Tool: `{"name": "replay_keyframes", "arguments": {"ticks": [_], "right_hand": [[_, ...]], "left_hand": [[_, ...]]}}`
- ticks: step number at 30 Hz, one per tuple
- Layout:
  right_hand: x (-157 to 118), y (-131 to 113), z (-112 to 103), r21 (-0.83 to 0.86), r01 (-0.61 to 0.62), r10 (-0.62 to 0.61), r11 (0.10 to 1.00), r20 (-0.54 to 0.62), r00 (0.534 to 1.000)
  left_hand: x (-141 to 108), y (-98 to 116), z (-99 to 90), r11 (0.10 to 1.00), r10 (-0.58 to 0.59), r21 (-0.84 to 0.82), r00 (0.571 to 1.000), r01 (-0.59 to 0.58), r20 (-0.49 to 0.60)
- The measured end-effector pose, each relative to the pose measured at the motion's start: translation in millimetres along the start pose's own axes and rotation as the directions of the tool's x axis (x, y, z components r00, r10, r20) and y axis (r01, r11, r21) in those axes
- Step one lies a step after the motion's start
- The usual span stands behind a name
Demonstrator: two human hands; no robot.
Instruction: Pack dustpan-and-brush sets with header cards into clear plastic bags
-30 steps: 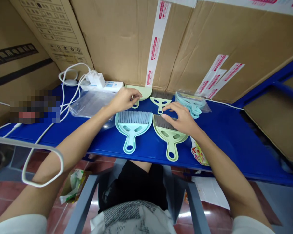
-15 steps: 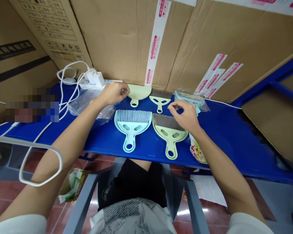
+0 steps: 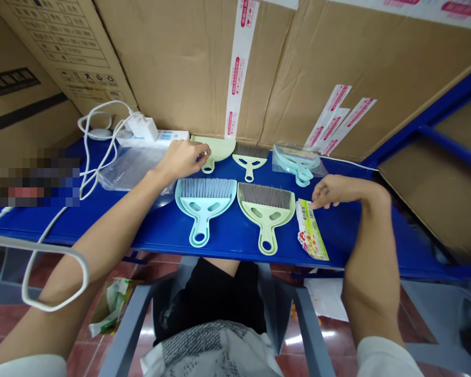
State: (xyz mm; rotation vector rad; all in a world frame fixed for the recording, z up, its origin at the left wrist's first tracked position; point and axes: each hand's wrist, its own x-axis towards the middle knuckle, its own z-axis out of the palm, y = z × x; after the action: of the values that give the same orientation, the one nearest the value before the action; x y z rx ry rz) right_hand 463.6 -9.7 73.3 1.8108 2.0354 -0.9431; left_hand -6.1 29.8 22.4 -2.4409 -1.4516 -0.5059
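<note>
My left hand [image 3: 186, 158], fingers curled, is over the left side of a pale green dustpan [image 3: 220, 149] at the back; whether the fingertips grip anything is hidden. My right hand [image 3: 332, 191] is closed at the top corner of a colourful printed card [image 3: 312, 233], which lies near the front edge. Between my arms lie a light blue dustpan with its brush [image 3: 206, 204] and a green dustpan with its brush [image 3: 266, 207]. A loose green brush [image 3: 250, 159] with dark bristles lies behind them. At the back right, a blue brush-and-dustpan set [image 3: 298, 162] rests on or in clear plastic.
Everything lies on a blue table [image 3: 227, 230] against large cardboard boxes [image 3: 180, 68]. Clear plastic wrapping [image 3: 129, 167] is under my left forearm. A white power strip [image 3: 172, 136] with chargers and looping white cables [image 3: 115, 149] occupies the left. A grey chair [image 3: 123, 335] is below.
My right hand has moved right, from above the green set to the card's top corner. My left hand has stayed by the back green dustpan. The view has shifted slightly.
</note>
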Motion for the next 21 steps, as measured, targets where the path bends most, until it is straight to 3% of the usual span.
{"name": "replay_keyframes", "arguments": {"ticks": [5,8,13,15,16,17,18,20,21], "right_hand": [[24.6,-0.7,7.7,0.003,0.117,-0.117,0.993,0.054,0.992],[20.7,1.6,2.6,0.029,0.212,-0.213,0.977,0.049,0.976],[-17.7,20.3,-13.8,0.056,0.216,-0.209,0.975,-0.113,0.971],[-32.4,28.9,-16.6,0.13,0.264,-0.23,0.956,-0.233,0.945],[-37.2,31.9,-16.5,0.19,0.341,-0.264,0.921,-0.342,0.902],[-40.0,33.4,-15.6,0.248,0.466,-0.303,0.849,-0.493,0.815],[-40.8,33.2,-14.3,0.28,0.613,-0.314,0.739,-0.662,0.681],[-38.2,28.3,-12.3,0.225,0.839,-0.205,0.496,-0.908,0.365],[-35.6,24.1,-12.3,0.188,0.879,-0.142,0.438,-0.951,0.274]], "left_hand": [[0.0,3.4,-0.1,1.0,-0.014,0.019,1.0,0.014,-0.014],[0.1,3.6,0.0,1.0,-0.015,0.017,1.0,0.015,-0.015],[0.1,4.0,-1.2,0.999,-0.026,0.028,0.998,0.028,-0.055],[0.0,4.7,-1.6,0.999,-0.024,0.032,0.998,0.026,-0.063],[-0.1,5.1,-1.5,0.999,-0.024,0.031,0.997,0.027,-0.071],[-0.2,5.6,-1.4,0.999,-0.025,0.029,0.996,0.028,-0.082],[-0.4,6.1,-1.1,0.999,-0.029,0.027,0.995,0.032,-0.096],[-0.8,7.3,-0.2,0.999,-0.039,0.022,0.992,0.042,-0.121],[-1.1,7.9,0.4,0.999,-0.043,0.019,0.991,0.046,-0.128]]}}
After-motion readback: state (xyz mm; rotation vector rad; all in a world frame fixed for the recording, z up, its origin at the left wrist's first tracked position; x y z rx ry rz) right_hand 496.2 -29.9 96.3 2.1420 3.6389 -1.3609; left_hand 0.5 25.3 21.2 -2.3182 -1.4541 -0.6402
